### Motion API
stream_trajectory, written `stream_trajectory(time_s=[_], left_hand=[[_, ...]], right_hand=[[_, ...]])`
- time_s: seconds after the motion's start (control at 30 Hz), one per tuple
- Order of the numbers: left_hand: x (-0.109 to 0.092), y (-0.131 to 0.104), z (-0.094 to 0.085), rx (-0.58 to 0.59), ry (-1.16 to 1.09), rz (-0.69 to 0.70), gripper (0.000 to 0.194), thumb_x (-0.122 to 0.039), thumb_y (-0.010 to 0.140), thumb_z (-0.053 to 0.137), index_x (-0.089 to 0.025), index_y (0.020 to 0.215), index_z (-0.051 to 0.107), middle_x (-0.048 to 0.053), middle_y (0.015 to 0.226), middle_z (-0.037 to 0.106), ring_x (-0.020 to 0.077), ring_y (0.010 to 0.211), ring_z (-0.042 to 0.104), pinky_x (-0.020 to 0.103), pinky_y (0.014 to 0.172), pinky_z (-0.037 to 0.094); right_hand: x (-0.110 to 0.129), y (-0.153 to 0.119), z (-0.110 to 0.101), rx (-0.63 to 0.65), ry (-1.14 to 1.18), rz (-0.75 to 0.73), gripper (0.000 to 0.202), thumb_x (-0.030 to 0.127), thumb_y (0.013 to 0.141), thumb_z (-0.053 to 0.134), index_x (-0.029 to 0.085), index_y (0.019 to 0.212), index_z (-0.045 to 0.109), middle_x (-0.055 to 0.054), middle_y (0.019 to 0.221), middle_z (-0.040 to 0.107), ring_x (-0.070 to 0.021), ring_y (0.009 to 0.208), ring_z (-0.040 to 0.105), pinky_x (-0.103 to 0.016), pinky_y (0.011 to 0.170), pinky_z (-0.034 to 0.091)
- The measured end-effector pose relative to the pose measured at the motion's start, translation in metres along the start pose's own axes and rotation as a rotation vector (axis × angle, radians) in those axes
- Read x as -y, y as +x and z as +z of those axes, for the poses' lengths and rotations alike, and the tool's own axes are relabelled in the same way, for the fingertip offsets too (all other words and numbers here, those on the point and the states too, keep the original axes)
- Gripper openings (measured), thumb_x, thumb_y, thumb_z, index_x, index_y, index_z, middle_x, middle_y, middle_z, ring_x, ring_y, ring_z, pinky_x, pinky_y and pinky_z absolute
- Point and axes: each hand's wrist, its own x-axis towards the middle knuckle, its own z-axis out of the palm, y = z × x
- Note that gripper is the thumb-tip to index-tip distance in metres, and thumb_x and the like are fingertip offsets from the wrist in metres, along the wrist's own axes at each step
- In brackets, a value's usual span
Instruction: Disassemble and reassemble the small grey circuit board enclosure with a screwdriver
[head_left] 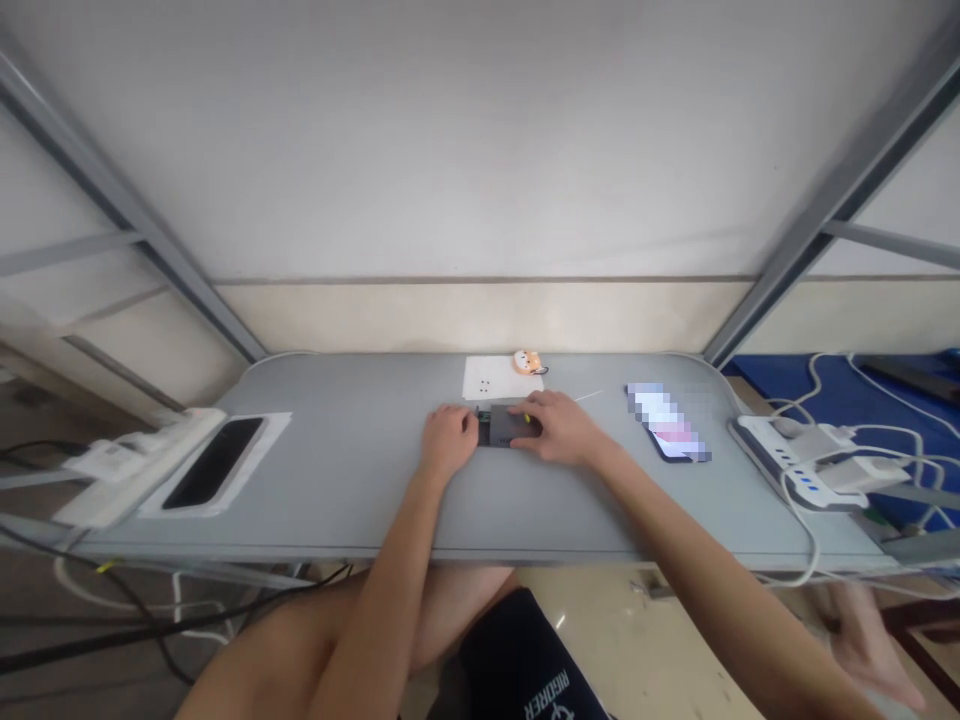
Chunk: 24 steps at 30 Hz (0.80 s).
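Observation:
A dark grey rectangular case [508, 425] lies on the grey table at the middle, with a green circuit board [484, 418] showing at its left end. My left hand [450, 440] is closed at the left end, its fingers curled against the dark piece. My right hand [556, 428] grips the case from the right, thumb and fingers on its near and far sides. Something small and yellow-green shows beside the right fingers. Behind the case is a white sheet [487, 378] with several small dark dots or screws on it.
An orange-and-white animal-shaped item [526, 362] sits at the sheet's back right. A lit phone [667, 425] and a white power strip [799, 465] with cables lie to the right. A dark phone [215, 463] and another power strip [139, 470] are left.

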Motion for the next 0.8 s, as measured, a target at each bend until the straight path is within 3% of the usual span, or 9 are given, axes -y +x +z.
stream_trajectory(time_s=[0.57, 0.8], left_hand=[[0.002, 0.000, -0.005, 0.065, -0.111, 0.086, 0.032, -0.017, 0.098, 0.043, -0.022, 0.075, 0.065, 0.008, 0.087, 0.072, 0.0260, 0.096, 0.064, 0.039, 0.090, 0.046], [0.001, -0.001, -0.006, 0.042, -0.157, 0.077, 0.027, -0.020, 0.100, 0.042, -0.021, 0.084, 0.064, 0.007, 0.090, 0.070, 0.0249, 0.096, 0.064, 0.039, 0.091, 0.047]], right_hand=[[0.011, 0.009, 0.010, -0.003, 0.053, -0.054, 0.057, 0.048, 0.085, 0.078, 0.021, 0.134, 0.068, -0.013, 0.123, 0.067, -0.0299, 0.113, 0.061, -0.044, 0.101, 0.045], [0.005, 0.023, 0.000, 0.028, 0.243, -0.083, 0.052, 0.051, 0.086, 0.077, 0.021, 0.128, 0.069, -0.013, 0.123, 0.067, -0.0269, 0.109, 0.063, -0.042, 0.097, 0.048]])
